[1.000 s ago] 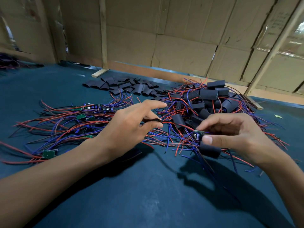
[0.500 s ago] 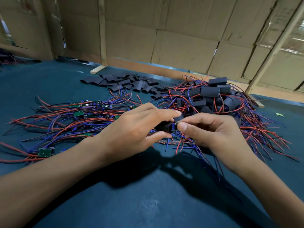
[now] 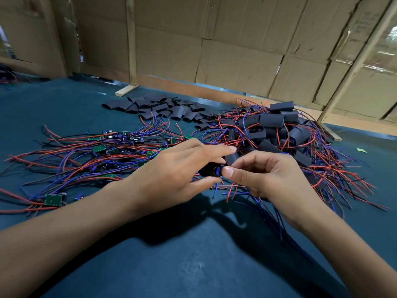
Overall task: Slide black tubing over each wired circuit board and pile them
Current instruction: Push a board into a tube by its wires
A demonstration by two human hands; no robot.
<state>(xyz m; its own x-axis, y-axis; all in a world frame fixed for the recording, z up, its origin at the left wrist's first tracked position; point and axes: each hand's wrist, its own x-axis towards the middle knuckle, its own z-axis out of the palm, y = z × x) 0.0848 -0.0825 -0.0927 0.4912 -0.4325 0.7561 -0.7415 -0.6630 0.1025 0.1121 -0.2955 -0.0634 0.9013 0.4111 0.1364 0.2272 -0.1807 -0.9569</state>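
- Left hand (image 3: 171, 171) grips a black tubing piece (image 3: 209, 169) above the worktop's (image 3: 193, 265) middle.
- Right hand (image 3: 264, 175) pinches the wired circuit board (image 3: 218, 170) at the tube's mouth.
- Sleeved boards pile (image 3: 277, 130) lies toward the far right edge; bare boards (image 3: 116, 147) toward the left edge; empty tubes (image 3: 161, 107) by the far edge.

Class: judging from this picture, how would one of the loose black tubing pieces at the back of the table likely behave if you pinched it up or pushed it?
The loose black tubing pieces lie flattened, so probably soft, light and easily squashed. Being flat, they would likely slide rather than roll.
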